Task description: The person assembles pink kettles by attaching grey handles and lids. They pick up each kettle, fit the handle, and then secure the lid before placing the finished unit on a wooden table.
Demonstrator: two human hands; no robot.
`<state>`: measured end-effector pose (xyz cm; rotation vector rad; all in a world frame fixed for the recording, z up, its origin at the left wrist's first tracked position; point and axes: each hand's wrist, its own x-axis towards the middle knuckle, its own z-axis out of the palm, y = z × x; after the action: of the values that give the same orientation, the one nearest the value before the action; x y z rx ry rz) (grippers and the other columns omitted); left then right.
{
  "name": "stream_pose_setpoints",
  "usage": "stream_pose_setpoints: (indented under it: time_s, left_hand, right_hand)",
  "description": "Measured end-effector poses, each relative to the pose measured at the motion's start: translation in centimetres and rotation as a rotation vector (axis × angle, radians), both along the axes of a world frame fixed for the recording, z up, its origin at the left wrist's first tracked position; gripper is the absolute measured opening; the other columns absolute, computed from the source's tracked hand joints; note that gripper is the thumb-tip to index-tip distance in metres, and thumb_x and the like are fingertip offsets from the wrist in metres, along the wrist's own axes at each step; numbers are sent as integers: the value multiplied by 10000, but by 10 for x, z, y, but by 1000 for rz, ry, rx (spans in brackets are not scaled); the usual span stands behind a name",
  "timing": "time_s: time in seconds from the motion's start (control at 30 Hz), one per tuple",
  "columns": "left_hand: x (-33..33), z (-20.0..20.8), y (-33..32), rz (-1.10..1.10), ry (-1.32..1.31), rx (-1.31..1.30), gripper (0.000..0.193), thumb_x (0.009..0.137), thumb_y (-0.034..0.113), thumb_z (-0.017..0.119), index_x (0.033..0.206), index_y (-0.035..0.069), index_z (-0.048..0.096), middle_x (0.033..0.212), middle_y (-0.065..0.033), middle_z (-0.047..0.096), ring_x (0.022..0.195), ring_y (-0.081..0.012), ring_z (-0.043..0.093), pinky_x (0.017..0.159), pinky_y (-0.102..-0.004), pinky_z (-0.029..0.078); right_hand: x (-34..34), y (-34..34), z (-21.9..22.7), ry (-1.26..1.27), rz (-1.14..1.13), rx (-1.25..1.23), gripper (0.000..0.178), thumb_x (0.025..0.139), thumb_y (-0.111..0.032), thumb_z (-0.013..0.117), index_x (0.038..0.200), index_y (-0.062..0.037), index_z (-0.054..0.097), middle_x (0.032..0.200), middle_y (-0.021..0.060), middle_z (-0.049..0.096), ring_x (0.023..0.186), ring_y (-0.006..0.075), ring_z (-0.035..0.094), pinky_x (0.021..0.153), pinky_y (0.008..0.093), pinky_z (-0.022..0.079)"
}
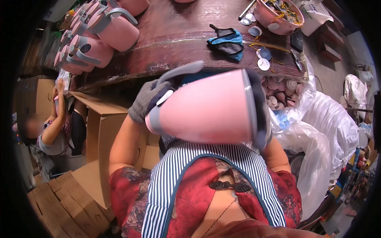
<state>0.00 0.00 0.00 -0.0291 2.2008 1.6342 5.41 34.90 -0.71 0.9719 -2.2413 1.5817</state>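
A pink electric kettle (202, 107) with a grey handle lies on its side in front of my chest, held between both hands. My left hand (149, 99), in a grey glove, grips the kettle's top end by the handle and lid. My right hand (260, 115), in a dark glove, covers the grey-rimmed base at the right. The kettle hangs below the near edge of a dark brown wooden table (174, 43).
Several finished pink kettles (101, 33) stand at the table's far left. A blue and black cloth (228, 41), round discs and a pink bowl of parts (278, 16) lie on the table. Cardboard boxes (99, 131) and another person (51, 131) are left; clear plastic bags (321, 131) right.
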Motion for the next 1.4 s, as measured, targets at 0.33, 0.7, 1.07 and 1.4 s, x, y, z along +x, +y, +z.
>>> stream_pose_setpoints:
  time_s: [0.33,0.7,1.07,1.4]
  left_hand:
    - [27,71,37,124,713,-526,110,846,131,698,884,39,650,779,-147,617,695,-330,633,638,-341,498]
    - [13,-15,-6,80,119,-5,412,919,92,516,1307,-4,615,907,-46,718,812,-119,656,802,-275,517]
    - [49,-2,46,-80,566,-320,212,758,79,753,949,13,687,992,-123,692,913,-200,687,795,-321,536]
    - [104,-92,-2,374,202,307,269,808,-29,734,1065,1,661,1189,-90,643,1048,-167,618,910,-296,497]
  right_hand:
    - [20,-15,-69,-762,19,-1061,506,975,-316,620,1360,-2,524,1325,149,599,1197,215,570,1011,373,451]
    - [19,-5,13,-84,30,47,942,809,-672,607,1457,-5,459,1591,218,302,1467,472,253,1177,555,214]
    - [33,4,-107,-809,-129,-660,693,1035,-489,447,1538,-28,323,1562,122,368,1420,220,369,1170,384,299]
    - [24,-24,-72,-731,-28,-457,906,943,-597,537,1560,7,262,1605,155,312,1464,258,319,1193,366,240]
